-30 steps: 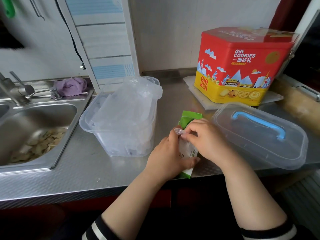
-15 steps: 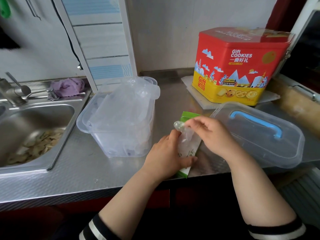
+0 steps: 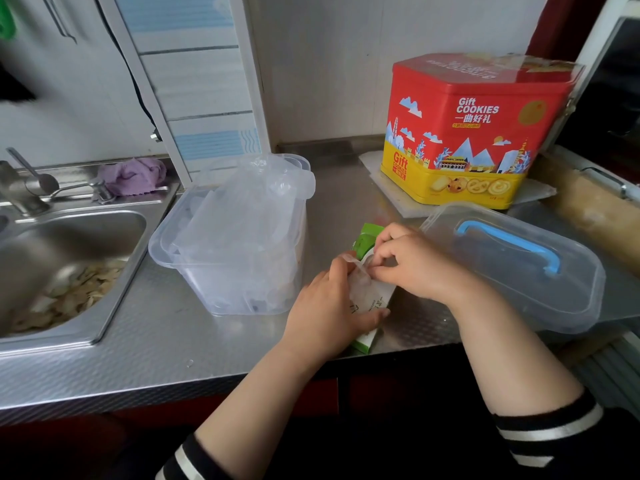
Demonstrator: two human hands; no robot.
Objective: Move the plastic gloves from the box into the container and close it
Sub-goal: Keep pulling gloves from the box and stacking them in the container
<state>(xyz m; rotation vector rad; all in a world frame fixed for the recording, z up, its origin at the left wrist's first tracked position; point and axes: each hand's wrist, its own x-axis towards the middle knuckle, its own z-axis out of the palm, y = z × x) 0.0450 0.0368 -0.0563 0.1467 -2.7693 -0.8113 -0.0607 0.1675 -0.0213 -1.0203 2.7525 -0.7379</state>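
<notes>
- Where the steel counter (image 3: 145, 344) begins at the far left, a sink (image 3: 69, 237) is set into it, with pale scraps lying in its basin and a purple cloth (image 3: 133, 174) bunched on the ledge behind.
- Just right of the sink, an open clear container (image 3: 228, 258) is seen standing on the counter, already heaped with crumpled plastic gloves (image 3: 256, 202) that rise above its rim.
- Near the front edge of the counter, a green and white glove box (image 3: 369, 320) is gripped by the left hand (image 3: 329, 310), thumb laid along its lower side.
- At the top of that box, 1 thin clear glove (image 3: 358, 277) is pinched between the fingertips of the right hand (image 3: 412, 265), which is curled over the opening.
- To the right, the clear lid (image 3: 512, 271) with its blue handle (image 3: 512, 242) is laid flat on the counter, apart from the container.
- Behind the lid, a red and yellow cookie tin (image 3: 478, 133) is seen standing against the wall.
</notes>
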